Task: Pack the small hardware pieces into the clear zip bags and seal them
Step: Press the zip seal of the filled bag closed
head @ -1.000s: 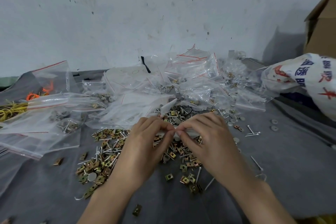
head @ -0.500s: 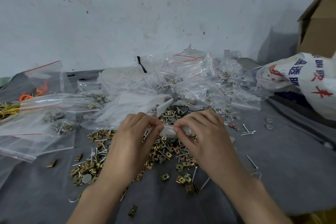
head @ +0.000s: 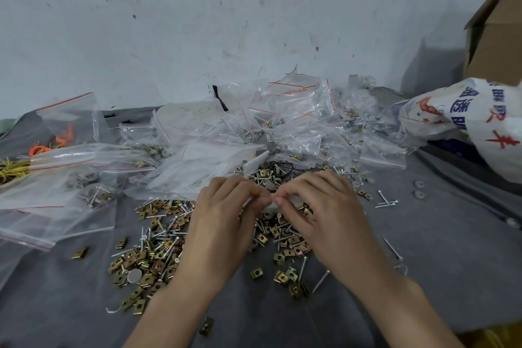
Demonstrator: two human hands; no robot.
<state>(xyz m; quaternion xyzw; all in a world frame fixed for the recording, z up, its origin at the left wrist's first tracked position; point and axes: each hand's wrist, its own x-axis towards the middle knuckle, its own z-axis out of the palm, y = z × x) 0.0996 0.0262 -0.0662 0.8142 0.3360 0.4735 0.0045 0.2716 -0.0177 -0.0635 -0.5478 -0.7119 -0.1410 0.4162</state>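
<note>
Fingertips back together: half a second ago a short strip of plastic showed between my two hands, now that gap is gone and the thumbs nearly touch. Both hands sit over the same spot on the cloth; only the spacing between them has changed.

Left hand [head: 226, 223]: fingers curled, thumb and forefinger pinching the top edge of the small zip bag [head: 268, 208]. Right hand [head: 327, 217]: same pinch on the same edge, from the other side. Bag held just above the loose hardware [head: 158, 257], brass square clips mixed with nails, spread on the grey cloth [head: 437, 248]. Most of the bag is hidden under my fingers; cannot tell what is in it or how full it is.

Reading: the apart-then-together motion looks like working along the zip strip, so I take this as the sealing step on one bag. Cannot see whether the strip is closed end to end.

Heap of filled bags [head: 296, 121] lies beyond my hands, against the wall. Plenty of loose pieces are left, so the task is far from finished. Risk: an unpressed stretch of zip would let small clips spill out.
</note>
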